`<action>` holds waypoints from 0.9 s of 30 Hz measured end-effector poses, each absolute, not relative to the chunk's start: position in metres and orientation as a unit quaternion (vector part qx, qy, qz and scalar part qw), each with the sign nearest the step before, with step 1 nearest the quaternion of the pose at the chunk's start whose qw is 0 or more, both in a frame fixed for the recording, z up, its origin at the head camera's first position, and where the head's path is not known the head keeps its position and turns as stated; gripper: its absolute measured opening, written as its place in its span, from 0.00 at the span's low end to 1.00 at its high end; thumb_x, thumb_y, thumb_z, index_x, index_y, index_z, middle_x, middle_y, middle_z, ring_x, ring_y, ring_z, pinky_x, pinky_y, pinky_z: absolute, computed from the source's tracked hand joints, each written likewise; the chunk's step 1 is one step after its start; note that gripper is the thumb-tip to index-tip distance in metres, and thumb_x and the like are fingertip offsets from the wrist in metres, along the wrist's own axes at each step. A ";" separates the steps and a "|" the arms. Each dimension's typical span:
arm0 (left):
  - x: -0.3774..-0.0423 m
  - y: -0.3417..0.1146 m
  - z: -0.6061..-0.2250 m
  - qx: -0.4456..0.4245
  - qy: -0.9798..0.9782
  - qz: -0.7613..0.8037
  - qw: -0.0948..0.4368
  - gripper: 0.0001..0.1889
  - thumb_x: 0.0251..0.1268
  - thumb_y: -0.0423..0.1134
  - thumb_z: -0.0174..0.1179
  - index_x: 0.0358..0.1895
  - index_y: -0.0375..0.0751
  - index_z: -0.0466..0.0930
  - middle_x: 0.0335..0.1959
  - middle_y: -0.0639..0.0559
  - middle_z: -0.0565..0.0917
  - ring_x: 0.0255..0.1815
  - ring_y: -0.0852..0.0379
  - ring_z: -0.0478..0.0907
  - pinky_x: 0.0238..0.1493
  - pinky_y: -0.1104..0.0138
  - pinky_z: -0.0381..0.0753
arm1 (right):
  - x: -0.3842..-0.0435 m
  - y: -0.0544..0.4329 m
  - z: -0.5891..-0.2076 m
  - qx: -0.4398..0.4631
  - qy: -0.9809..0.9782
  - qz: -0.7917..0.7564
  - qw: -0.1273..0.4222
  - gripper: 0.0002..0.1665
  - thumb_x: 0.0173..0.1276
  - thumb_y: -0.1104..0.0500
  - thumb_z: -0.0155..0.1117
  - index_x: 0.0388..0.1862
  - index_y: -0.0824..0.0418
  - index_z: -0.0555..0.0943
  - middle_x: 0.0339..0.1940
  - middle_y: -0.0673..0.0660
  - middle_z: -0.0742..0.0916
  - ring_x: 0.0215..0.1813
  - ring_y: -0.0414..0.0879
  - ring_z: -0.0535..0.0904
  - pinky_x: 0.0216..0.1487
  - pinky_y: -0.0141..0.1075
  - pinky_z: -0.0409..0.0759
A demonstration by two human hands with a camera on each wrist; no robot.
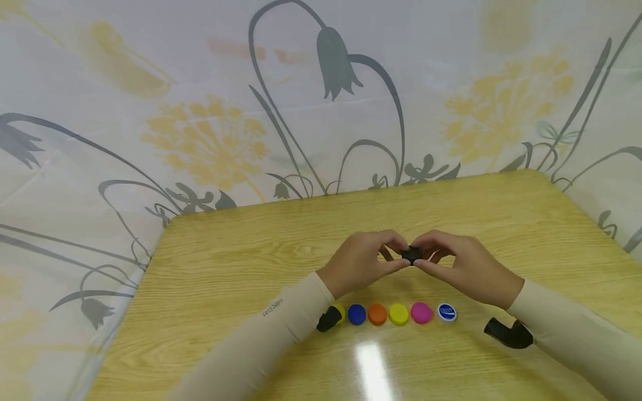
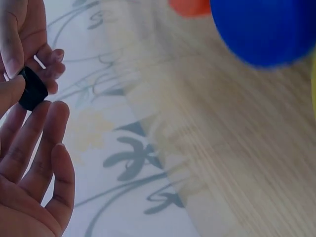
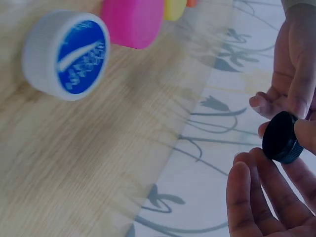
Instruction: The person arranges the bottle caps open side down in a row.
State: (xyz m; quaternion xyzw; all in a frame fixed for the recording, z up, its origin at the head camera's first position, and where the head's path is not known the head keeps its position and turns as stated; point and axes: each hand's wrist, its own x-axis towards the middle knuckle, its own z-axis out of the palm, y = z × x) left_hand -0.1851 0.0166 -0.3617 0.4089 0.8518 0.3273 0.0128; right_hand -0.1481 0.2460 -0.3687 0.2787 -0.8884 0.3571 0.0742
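Observation:
Between both hands a black bottle cap (image 1: 412,254) is held above the table, its hollow side showing in the right wrist view. My left hand (image 1: 358,259) pinches the cap's left side with thumb and fingers. On the opposite side, my right hand (image 1: 463,264) pinches it the same way. Nearer the body a row of caps lies on the table: a blue cap (image 1: 356,314), an orange cap (image 1: 377,314), a yellow cap (image 1: 398,314), a pink cap (image 1: 421,313) and a white cap with a blue top (image 1: 447,312). Another yellow cap (image 1: 341,313) is partly hidden at the left end.
The wooden table (image 1: 225,267) reaches back to a flower-patterned cloth (image 1: 301,111). A black wrist-camera piece (image 1: 329,319) sticks out by the left sleeve, and another black piece (image 1: 509,333) by the right sleeve. Glare (image 1: 372,370) shines on the near tabletop.

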 end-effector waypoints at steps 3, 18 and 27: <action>-0.176 0.028 -0.364 0.420 0.856 0.301 0.002 0.13 0.68 0.45 0.65 0.51 0.45 0.82 0.47 0.56 0.88 0.38 0.68 0.85 0.41 0.82 0.78 | -0.135 0.256 -0.370 0.283 -0.892 0.336 0.104 0.17 0.66 0.63 0.71 0.52 0.52 0.82 0.44 0.45 0.89 0.39 0.31 0.82 0.38 0.33 0.84; -0.146 0.094 -0.370 0.465 0.875 0.132 0.000 0.15 0.66 0.53 0.66 0.52 0.55 0.83 0.45 0.67 0.88 0.37 0.76 0.82 0.37 0.84 0.72 | -0.088 0.310 -0.397 0.227 -0.919 0.304 0.105 0.23 0.56 0.63 0.78 0.51 0.53 0.84 0.45 0.50 0.90 0.38 0.31 0.82 0.32 0.30 0.82; -0.140 0.113 -0.379 0.453 0.886 0.095 0.041 0.12 0.65 0.54 0.66 0.49 0.61 0.83 0.42 0.71 0.88 0.36 0.78 0.80 0.36 0.80 0.68 | -0.085 0.323 -0.414 0.221 -0.924 0.304 0.074 0.22 0.56 0.60 0.79 0.49 0.55 0.84 0.45 0.50 0.90 0.41 0.27 0.80 0.34 0.30 0.82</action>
